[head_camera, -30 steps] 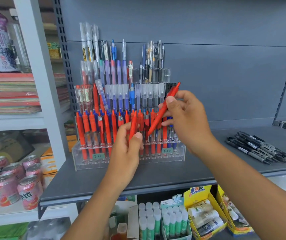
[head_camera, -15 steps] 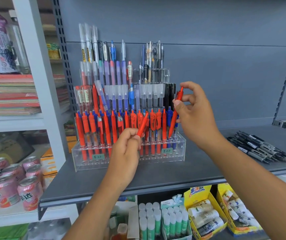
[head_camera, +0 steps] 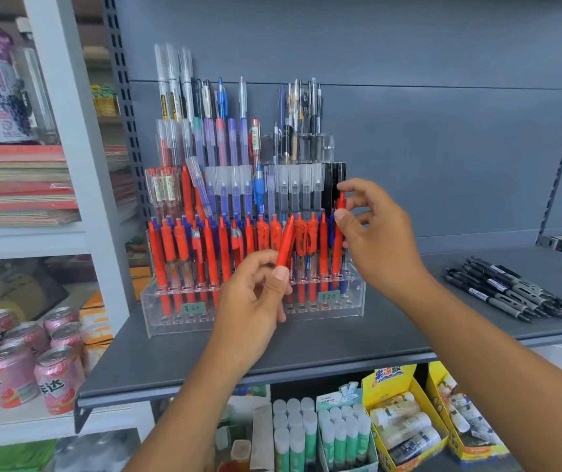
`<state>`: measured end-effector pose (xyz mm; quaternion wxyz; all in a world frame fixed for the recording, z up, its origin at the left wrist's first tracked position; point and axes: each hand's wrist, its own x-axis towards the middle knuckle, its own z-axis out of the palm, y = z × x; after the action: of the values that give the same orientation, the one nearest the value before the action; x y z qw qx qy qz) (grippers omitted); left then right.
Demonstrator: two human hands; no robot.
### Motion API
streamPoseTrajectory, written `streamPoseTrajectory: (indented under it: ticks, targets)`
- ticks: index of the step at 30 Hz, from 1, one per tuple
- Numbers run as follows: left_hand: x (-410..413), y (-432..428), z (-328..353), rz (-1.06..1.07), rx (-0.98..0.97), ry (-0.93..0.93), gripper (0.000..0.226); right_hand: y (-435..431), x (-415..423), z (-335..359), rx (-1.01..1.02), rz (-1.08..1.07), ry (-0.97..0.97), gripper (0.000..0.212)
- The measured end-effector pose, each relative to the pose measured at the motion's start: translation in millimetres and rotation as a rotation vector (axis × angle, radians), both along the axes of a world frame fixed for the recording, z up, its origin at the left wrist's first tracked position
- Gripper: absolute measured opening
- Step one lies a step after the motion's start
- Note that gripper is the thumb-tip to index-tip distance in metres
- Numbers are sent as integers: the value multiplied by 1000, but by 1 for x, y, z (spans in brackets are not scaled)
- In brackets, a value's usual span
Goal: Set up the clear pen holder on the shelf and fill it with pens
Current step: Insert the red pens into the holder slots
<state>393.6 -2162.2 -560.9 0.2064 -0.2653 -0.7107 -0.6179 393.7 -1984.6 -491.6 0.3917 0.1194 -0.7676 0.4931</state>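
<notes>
A clear tiered pen holder (head_camera: 357, 294) stands on the grey shelf (head_camera: 306, 345), against the back panel. Its front rows carry several red and blue pens, its upper tiers purple, clear and black ones. My left hand (head_camera: 255, 301) pinches a red pen (head_camera: 286, 243) by its lower end, tilted, just in front of the front row. My right hand (head_camera: 374, 233) pinches the top of another red pen (head_camera: 338, 240) that stands upright in a slot near the holder's right end.
Several black pens (head_camera: 507, 287) lie loose on the shelf at the right. Pink drink cans (head_camera: 34, 362) and stacked paper (head_camera: 17, 185) fill the white rack at the left. Glue sticks (head_camera: 310, 434) and yellow boxes (head_camera: 405, 417) sit on the level below.
My right hand brought its red pen from a slant down into an upright stand in the holder's right end. My left hand's pen tilted and shifted right along the front row.
</notes>
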Motion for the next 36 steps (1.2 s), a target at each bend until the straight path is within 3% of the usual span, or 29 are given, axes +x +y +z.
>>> streamPoseTrajectory:
  ticks: [26, 29, 33, 36]
  targets:
    - [2, 0, 0, 36, 21, 40, 23, -8, 10, -14, 229, -207, -3, 25]
    - [4, 1, -1, 49, 29, 79, 21, -21, 22, -11, 197, -62, 18, 18]
    - [9, 3, 2, 61, -9, 193, 17, -37, 31, -13, 241, 222, -93, 11]
    - [12, 4, 4, 97, -41, 229, 19, -38, 28, -15, 174, 292, -138, 7]
